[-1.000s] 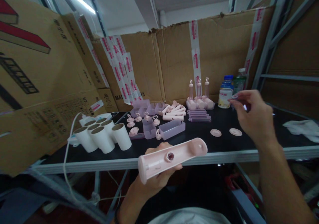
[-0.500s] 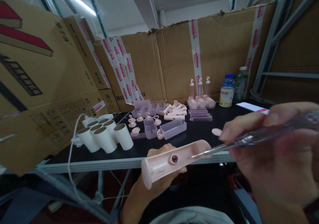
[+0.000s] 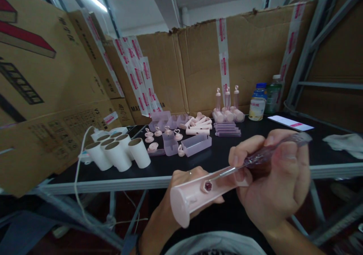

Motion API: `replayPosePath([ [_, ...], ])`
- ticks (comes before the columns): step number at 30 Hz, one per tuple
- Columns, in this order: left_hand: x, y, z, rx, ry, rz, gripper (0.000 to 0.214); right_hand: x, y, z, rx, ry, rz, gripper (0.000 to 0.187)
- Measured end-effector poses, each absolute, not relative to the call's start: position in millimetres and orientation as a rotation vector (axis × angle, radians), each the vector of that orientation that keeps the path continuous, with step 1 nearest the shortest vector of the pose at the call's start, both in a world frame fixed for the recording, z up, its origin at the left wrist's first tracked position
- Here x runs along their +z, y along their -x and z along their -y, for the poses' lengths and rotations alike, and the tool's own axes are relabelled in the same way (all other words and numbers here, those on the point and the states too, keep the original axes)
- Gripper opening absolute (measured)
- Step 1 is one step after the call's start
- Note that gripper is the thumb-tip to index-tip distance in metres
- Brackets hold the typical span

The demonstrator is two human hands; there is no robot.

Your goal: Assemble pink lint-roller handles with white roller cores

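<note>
Right hand (image 3: 272,183) has pulled in close, gripping the clear screwdriver (image 3: 263,155), tip now at the pink handle (image 3: 198,194) clutched in the left hand (image 3: 184,189).

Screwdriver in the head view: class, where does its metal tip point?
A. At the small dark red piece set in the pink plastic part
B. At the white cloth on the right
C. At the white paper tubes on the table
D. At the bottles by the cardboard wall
A: the right hand holds the screwdriver with its tip at the dark red piece in the pink part, gripped by the left hand.
</note>
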State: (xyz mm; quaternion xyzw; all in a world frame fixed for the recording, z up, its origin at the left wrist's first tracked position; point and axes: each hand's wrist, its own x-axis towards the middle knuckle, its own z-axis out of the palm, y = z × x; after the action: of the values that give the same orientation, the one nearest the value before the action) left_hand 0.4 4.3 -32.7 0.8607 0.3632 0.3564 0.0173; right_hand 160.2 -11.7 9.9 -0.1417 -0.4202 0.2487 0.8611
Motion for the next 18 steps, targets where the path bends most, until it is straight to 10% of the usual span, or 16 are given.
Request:
replayPosePath([
  [18,-29.8,-4.0,-7.5,1.123,-2.536,-0.980,0.056,13.4,-164.4,4.8,0.632,0.382,0.924,0.021],
])
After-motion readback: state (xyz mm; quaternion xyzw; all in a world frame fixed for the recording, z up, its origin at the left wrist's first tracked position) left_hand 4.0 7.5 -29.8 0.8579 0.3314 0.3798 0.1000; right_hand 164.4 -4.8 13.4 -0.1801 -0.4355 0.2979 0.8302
